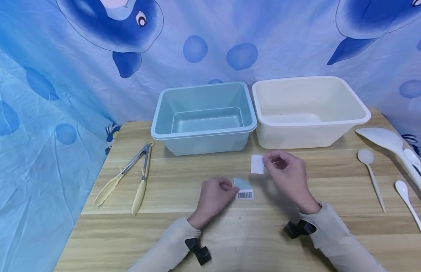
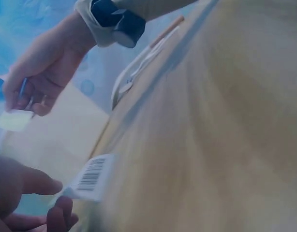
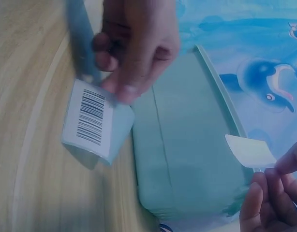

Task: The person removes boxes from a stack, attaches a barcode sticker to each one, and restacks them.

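Over the middle of the table, my left hand [image 1: 214,197] pinches a small label with a printed barcode [image 1: 245,195] and a pale blue part behind it. The right wrist view shows the barcode label [image 3: 90,116] curved, its upper edge between thumb and finger. Farther right and a little higher, my right hand [image 1: 289,176] pinches a small blank white slip of paper [image 1: 257,164] by its right edge. In the left wrist view this white slip [image 2: 14,121] hangs from the fingertips, apart from the label.
A light blue bin [image 1: 203,141] and a white bin [image 1: 295,136] stand side by side at the back. Tongs with cream tips [image 1: 139,192] lie on the left. Along the right edge are a large white ladle [image 1: 380,136] and several spoons, including a small white spoon [image 1: 402,189].
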`<state>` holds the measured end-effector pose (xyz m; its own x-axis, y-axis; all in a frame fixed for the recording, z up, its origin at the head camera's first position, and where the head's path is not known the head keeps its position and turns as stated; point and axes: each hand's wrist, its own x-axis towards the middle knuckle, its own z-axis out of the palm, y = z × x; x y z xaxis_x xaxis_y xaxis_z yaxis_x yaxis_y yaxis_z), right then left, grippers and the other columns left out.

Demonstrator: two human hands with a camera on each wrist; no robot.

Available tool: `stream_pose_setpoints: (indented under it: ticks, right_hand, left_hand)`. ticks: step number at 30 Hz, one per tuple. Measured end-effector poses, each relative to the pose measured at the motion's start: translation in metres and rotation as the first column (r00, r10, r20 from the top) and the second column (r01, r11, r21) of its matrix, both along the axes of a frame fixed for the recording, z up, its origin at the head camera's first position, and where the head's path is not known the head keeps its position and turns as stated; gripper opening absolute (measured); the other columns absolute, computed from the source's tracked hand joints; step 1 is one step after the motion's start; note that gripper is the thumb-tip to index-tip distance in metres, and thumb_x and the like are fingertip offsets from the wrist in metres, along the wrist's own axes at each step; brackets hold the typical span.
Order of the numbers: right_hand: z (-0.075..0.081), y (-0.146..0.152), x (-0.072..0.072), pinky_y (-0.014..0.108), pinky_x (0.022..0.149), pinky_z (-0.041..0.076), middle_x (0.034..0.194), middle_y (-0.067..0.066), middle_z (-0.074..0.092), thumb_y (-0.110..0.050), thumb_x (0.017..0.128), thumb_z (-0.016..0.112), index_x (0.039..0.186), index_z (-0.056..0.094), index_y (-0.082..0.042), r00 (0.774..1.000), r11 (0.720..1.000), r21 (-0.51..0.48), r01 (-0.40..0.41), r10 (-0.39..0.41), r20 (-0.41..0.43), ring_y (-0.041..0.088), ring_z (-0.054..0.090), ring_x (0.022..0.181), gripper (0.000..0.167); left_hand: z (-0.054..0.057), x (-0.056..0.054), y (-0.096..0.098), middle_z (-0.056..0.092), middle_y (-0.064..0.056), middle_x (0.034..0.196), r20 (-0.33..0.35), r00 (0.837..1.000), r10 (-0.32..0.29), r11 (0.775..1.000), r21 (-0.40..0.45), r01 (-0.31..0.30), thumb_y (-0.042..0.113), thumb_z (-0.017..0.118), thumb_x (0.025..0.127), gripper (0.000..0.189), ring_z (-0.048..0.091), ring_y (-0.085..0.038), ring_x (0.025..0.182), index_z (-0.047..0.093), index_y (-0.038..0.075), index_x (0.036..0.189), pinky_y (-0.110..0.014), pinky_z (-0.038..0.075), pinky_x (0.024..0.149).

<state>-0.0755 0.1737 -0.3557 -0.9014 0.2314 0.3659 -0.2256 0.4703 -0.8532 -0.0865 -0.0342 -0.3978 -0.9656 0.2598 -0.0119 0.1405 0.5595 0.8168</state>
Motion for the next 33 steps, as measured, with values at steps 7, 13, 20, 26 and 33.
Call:
stream_pose_setpoints:
  ticks: [7,13,20,26,33]
  right_hand:
    - [-0.006,-0.006,0.000,0.011,0.059,0.050,0.079,0.011,0.072,0.008,0.079,0.069,0.082,0.071,0.000,0.993,0.993,0.109,-0.047,0.058,-0.102,-0.001,0.059,0.067,0.009]
    - [-0.012,-0.017,0.003,0.016,0.059,0.052,0.078,0.004,0.071,0.009,0.075,0.072,0.082,0.071,-0.004,0.940,0.954,0.273,-0.121,0.199,-0.276,0.008,0.063,0.068,0.015]
    - [-0.012,-0.029,0.012,0.018,0.062,0.053,0.084,0.002,0.071,-0.002,0.084,0.067,0.087,0.071,-0.007,0.871,0.891,0.347,-0.293,0.398,-0.286,0.009,0.063,0.071,0.007]
    - [-0.014,-0.035,0.016,0.018,0.069,0.055,0.090,0.003,0.069,-0.011,0.089,0.065,0.090,0.072,-0.007,0.843,0.862,0.402,-0.309,0.444,-0.304,0.011,0.064,0.076,0.008]
    - [-0.011,-0.030,0.013,0.015,0.075,0.053,0.092,0.003,0.068,-0.014,0.088,0.069,0.091,0.072,-0.007,0.834,0.852,0.404,-0.332,0.465,-0.297,0.012,0.065,0.081,0.008]
  left_hand:
    - [0.026,0.003,-0.001,0.074,-0.006,0.079,-0.133,0.991,0.008,0.970,0.242,0.024,0.008,0.072,0.084,0.005,0.063,-0.006,0.063,0.075,0.007,0.088,-0.018,0.052,0.058]
    - [0.039,0.009,0.003,0.074,-0.011,0.085,-0.058,0.997,-0.040,0.924,0.377,0.059,0.008,0.071,0.086,0.008,0.068,-0.017,0.067,0.075,0.004,0.092,-0.020,0.055,0.058]
    - [0.042,0.008,0.000,0.075,-0.014,0.087,0.018,0.999,-0.027,0.911,0.412,0.017,0.014,0.068,0.090,0.014,0.071,-0.033,0.071,0.074,0.003,0.097,-0.032,0.058,0.059]
    - [0.042,0.007,-0.002,0.074,-0.017,0.084,0.112,0.994,-0.015,0.880,0.473,-0.040,0.014,0.068,0.090,0.016,0.070,-0.038,0.071,0.074,0.000,0.094,-0.030,0.055,0.051]
    - [0.043,0.006,-0.005,0.073,-0.015,0.078,0.024,0.999,0.029,0.911,0.411,-0.036,0.007,0.069,0.087,0.008,0.067,-0.020,0.064,0.074,0.002,0.089,-0.020,0.051,0.053]
